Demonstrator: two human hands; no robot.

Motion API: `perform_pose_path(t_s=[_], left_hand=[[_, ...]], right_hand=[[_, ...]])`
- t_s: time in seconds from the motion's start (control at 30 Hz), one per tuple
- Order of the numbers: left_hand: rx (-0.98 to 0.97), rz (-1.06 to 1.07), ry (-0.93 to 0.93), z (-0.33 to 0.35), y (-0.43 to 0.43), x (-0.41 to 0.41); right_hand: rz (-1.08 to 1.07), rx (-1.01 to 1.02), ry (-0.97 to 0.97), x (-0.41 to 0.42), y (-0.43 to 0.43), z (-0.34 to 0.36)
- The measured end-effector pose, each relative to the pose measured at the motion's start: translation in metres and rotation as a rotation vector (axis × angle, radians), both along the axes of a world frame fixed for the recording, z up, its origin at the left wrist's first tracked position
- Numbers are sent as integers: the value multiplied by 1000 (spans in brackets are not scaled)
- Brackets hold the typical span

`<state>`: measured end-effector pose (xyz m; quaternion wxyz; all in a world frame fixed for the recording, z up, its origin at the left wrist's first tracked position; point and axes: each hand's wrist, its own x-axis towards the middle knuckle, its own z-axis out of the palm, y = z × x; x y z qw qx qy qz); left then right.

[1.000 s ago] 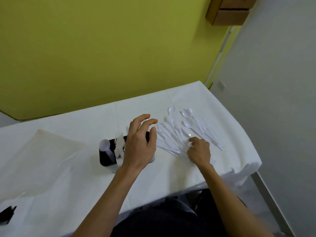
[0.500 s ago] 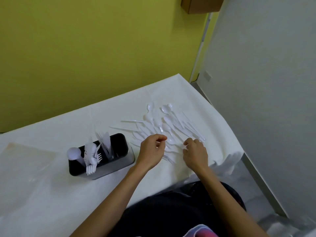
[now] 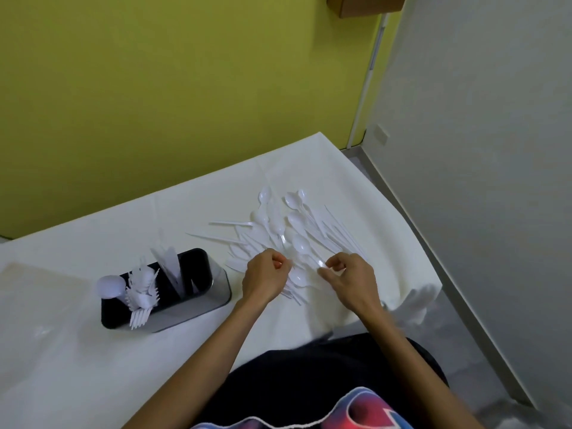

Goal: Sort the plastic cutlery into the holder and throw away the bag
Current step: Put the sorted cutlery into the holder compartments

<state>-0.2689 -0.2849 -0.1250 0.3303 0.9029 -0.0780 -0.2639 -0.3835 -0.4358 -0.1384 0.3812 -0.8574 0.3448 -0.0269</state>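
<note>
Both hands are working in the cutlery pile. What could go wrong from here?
1. The spoon pinched in the grip of the right hand lies in an overlapping pile; lifting it may drag neighbours toward the table edge.
2. The forks hang out over the rim of the holder and could spill when more go in.

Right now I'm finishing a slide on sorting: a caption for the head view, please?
Left hand and right hand pick at loose cutlery on the table, beside a part-filled holder.

A bare strip of tablecloth (image 3: 198,212) was left between holder (image 3: 213,283) and scattered cutlery (image 3: 297,221). Behind, passage was blocked by the wall (image 3: 154,103).
</note>
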Motion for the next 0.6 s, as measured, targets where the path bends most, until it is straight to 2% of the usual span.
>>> perform_pose_path(t_s=[0.1,0.23,0.33,0.4,0.47,0.53,0.6], left_hand=[[-249,104,77,11,-8,5],[-545,244,236,19,-16,12],[-764,448,398,20,-9,20],[-758,548,437,16,-2,25],[-691,602,451,10,3,27],[-659,605,483,6,4,26],[-659,564,489,6,1,24]], right_hand=[[37,103,-71,8,4,15],[223,153,-39,21,14,24],[224,-15,49,21,3,17],[268,-213,227,18,-6,8],[308,-242,346,14,-9,3],[299,-182,329,13,-9,1],[241,-103,229,14,-8,7]])
